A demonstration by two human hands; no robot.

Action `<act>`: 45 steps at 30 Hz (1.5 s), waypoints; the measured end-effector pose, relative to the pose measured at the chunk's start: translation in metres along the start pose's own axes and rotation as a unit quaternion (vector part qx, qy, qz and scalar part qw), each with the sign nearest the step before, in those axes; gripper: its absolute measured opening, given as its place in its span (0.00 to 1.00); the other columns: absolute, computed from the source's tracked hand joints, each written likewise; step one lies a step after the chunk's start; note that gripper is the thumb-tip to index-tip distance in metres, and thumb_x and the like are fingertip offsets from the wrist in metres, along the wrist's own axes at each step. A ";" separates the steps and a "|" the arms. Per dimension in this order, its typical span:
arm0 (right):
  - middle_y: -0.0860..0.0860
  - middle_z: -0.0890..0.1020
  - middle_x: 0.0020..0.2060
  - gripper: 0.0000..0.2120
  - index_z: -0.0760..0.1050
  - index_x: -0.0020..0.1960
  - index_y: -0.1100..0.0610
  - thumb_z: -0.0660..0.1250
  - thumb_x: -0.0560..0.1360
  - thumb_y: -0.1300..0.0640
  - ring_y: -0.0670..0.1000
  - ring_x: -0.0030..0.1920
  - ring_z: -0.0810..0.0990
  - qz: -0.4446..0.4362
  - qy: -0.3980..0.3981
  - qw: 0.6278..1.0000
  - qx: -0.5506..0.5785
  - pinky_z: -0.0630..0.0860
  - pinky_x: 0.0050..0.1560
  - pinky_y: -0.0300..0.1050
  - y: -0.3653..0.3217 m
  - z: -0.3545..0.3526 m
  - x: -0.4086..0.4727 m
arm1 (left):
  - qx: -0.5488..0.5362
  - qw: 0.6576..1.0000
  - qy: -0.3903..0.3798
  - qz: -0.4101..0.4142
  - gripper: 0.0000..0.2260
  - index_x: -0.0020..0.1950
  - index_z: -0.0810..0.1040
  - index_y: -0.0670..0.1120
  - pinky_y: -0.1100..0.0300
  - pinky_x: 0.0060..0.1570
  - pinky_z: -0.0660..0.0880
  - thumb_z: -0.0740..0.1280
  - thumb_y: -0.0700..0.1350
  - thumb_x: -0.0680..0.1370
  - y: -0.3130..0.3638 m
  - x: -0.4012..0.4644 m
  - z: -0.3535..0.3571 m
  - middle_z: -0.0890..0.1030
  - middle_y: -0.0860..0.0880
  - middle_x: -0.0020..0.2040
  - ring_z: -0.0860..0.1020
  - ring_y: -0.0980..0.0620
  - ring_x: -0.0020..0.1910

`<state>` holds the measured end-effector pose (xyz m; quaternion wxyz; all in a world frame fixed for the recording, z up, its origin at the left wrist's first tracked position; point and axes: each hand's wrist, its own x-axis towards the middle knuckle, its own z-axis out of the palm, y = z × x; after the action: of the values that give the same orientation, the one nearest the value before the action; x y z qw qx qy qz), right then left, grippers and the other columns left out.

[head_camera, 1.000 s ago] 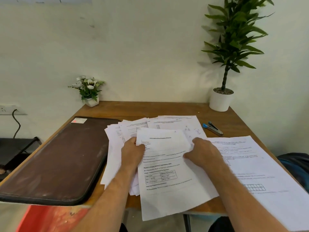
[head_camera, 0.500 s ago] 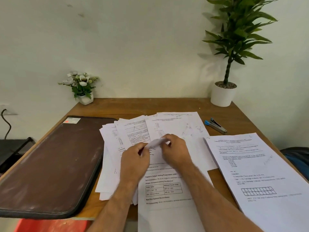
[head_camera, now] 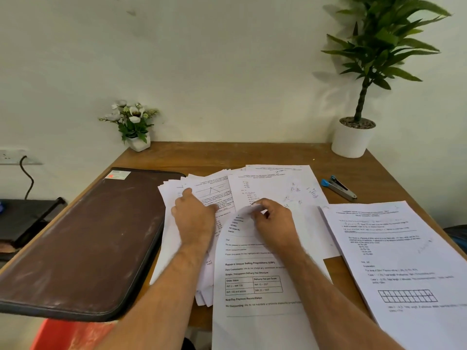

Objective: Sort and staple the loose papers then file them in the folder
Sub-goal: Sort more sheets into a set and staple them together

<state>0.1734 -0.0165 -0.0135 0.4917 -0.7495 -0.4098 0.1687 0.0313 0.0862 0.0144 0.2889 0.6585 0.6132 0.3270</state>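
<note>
Hands: right hand (head_camera: 274,223) pinching the curled top edge of a white printed sheet with a fee table (head_camera: 255,279); left hand (head_camera: 194,218) pressed flat, fingers straight, on the fanned heap of loose white papers (head_camera: 273,188).
Sheet: lying mid-bench, top peeled up, bottom hanging over the near edge of the brown wooden bench (head_camera: 227,155).
Sorted pile: white printed stack (head_camera: 394,251) at right, also overhanging the near edge.
Stapler: small blue-and-grey metal stapler (head_camera: 338,189), beyond the piles, untouched.
Folder: large dark brown zipped folder (head_camera: 86,243) at left, closed, near corner jutting past the edge.
Risk, sheet: likely creased or torn if pulled hard by the pinched corner.
Risk, heap: could skid or shuffle should the pressing hand lift early.
Risk, overhang: sheet or pile might slide to the floor from a nudge of a forearm.
</note>
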 end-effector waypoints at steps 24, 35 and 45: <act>0.41 0.79 0.33 0.03 0.79 0.44 0.50 0.69 0.77 0.56 0.41 0.25 0.73 -0.004 -0.010 0.999 0.043 0.69 0.30 0.37 -0.001 0.003 0.002 | -0.229 0.970 0.077 0.034 0.21 0.70 0.72 0.45 0.79 0.36 0.68 0.73 0.41 0.79 -0.017 -0.003 0.004 0.79 0.57 0.41 0.76 0.64 0.40; 0.42 0.79 0.35 0.04 0.78 0.45 0.48 0.69 0.76 0.49 0.41 0.32 0.74 -0.016 -0.015 0.999 0.026 0.70 0.38 0.39 -0.003 0.003 0.000 | -0.221 0.972 0.074 0.040 0.08 0.52 0.81 0.44 0.77 0.32 0.70 0.63 0.37 0.81 -0.017 -0.003 0.000 0.83 0.53 0.48 0.80 0.57 0.45; 0.44 0.82 0.48 0.05 0.80 0.53 0.53 0.67 0.80 0.55 0.44 0.48 0.78 -0.126 -0.026 0.988 -0.080 0.71 0.51 0.31 -0.026 -0.003 -0.010 | -0.250 0.967 0.024 0.036 0.13 0.40 0.75 0.42 0.61 0.34 0.70 0.67 0.48 0.81 0.006 -0.005 -0.032 0.80 0.53 0.38 0.75 0.55 0.36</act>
<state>0.1574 -0.0214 0.0086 0.4366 -0.7240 -0.5262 0.0913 0.0091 0.0806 0.0385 0.4173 0.5787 0.4946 0.4963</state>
